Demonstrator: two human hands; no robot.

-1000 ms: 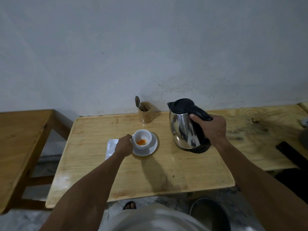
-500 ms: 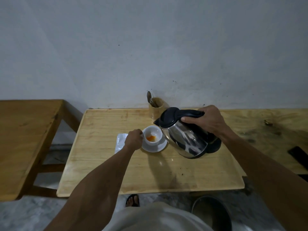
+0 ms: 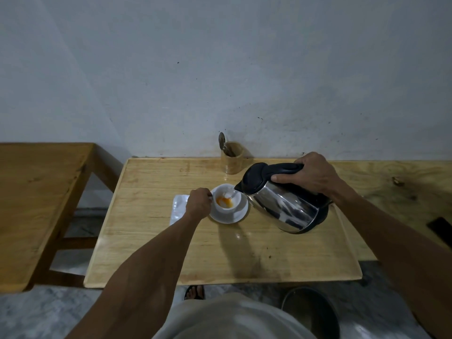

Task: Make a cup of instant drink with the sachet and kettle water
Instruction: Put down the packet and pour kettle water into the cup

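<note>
1. White glazed cup (image 3: 227,201), round and small, seated on a matching white saucer (image 3: 230,214) near the middle of the pale wooden counter (image 3: 220,245); orange powder (image 3: 221,200) streaked along the inner wall, a thin stream of water landing inside.
2. Left hand (image 3: 198,206): grip clenched at the cup's left side, presumably on the handle, which is hidden behind the knuckles.
3. Kettle (image 3: 283,199): polished steel body with mirror glare, matte black lid, handle and base ring; tilted steeply, spout just over the cup's right rim.
4. Right hand (image 3: 311,176): grip grasping the black kettle handle from above.
5. Flat white rectangle (image 3: 178,208) just left of the saucer, partly covered by the left wrist; sachet or napkin, cannot tell.
6. Cylindrical wooden holder (image 3: 232,157) at the counter's back edge against the wall, metal spoon (image 3: 223,143) leaning out.
7. Darker wooden bench (image 3: 36,192) at left, cut off by the frame.
8. Round dark container (image 3: 310,311) on the floor, lower right, partly cropped; contents unclear.
</note>
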